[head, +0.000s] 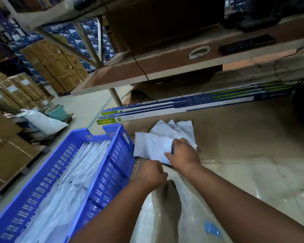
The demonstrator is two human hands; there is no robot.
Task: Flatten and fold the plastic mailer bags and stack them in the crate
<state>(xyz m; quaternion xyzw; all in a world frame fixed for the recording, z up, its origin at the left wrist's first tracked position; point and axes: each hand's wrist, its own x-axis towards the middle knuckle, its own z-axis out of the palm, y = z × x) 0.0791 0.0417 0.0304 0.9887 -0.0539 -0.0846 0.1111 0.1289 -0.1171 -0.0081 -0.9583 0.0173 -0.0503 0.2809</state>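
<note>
A white mailer bag (150, 146) lies on the cardboard-covered floor (235, 137) just right of the blue crate (112, 165), crumpled bags (174, 128) piled behind it. Beyond the crate stand stacked cartons (56, 65) and a shelf rack (147, 67). Folded white bags (74, 176) fill the crate. The right hand (182, 153) presses its curled fingers onto the bag; the left hand (151, 172) pinches its near edge beside the crate.

Both hands, left (150, 174) and right (182, 153), press a white mailer bag (151, 146) beside the blue crate (112, 165).
</note>
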